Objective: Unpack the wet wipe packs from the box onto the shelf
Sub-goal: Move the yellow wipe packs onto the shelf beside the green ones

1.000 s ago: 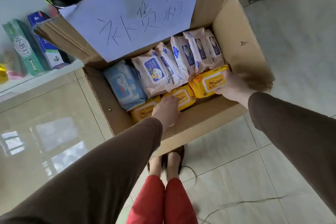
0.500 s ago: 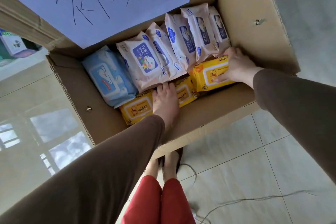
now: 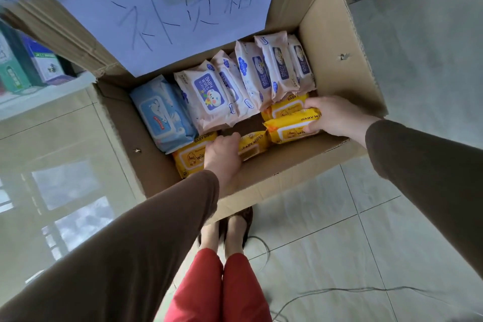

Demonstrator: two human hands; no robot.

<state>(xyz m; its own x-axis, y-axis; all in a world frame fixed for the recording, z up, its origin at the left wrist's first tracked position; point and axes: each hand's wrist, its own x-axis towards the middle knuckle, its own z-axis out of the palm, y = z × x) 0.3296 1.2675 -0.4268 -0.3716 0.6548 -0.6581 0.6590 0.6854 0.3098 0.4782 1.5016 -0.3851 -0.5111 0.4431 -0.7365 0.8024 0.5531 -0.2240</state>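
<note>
An open cardboard box stands on the floor in front of me. Inside stand several pink-and-white baby wipe packs in a row, with a light blue pack at their left. Yellow baby wipe packs lie along the near side. My left hand grips the middle yellow pack, lifted a little. My right hand grips the right yellow pack, raised off another yellow pack beneath it. A further yellow pack lies at the left.
A white paper sheet with handwritten characters is stuck on the box's far flap. A white shelf at the left holds boxed goods. My feet stand just behind the box on the tiled floor, and a thin cable lies there.
Both hands went from resting flat on the yellow packs to gripping them, and both packs have come up off the row. A dark gap now shows between them.
</note>
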